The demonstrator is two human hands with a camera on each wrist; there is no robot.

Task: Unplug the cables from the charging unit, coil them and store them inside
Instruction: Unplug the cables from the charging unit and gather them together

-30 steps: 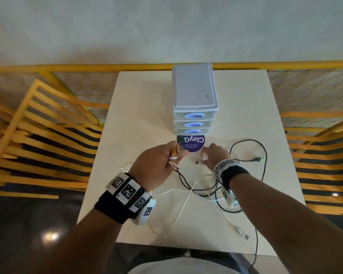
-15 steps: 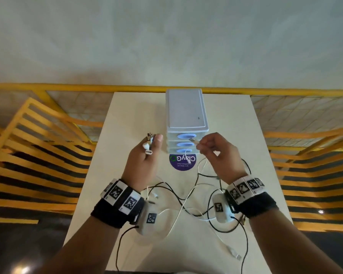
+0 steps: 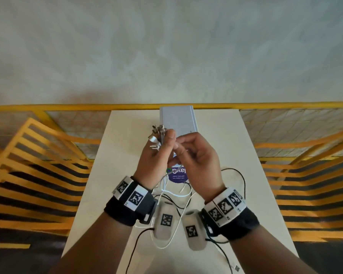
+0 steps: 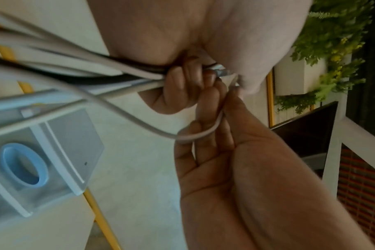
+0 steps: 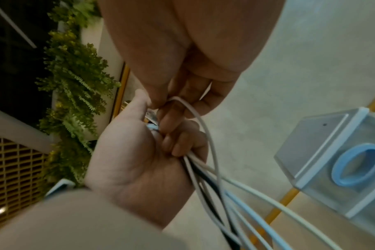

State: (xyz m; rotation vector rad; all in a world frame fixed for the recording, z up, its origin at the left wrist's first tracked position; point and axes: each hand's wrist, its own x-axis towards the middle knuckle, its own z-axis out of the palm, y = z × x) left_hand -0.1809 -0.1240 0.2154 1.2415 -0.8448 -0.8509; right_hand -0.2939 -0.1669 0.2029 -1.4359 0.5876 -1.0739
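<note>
Your left hand is closed around a bundle of cables, white and black together, and their plugs stand up above your fingers. Your right hand pinches one more white cable between thumb and fingers, and it touches the left hand at the fingertips. Both hands are raised above the table, just in front of the drawer unit, which stands at the far edge. The free lengths of the cables hang down from your left fist toward you and lie loose on the table near your wrists. So the long part to coil is below and behind the grip, not in front of it. I think the right hand is the better one to wind it, because the left hand is already full. No drawer looks pulled out yet.
</note>
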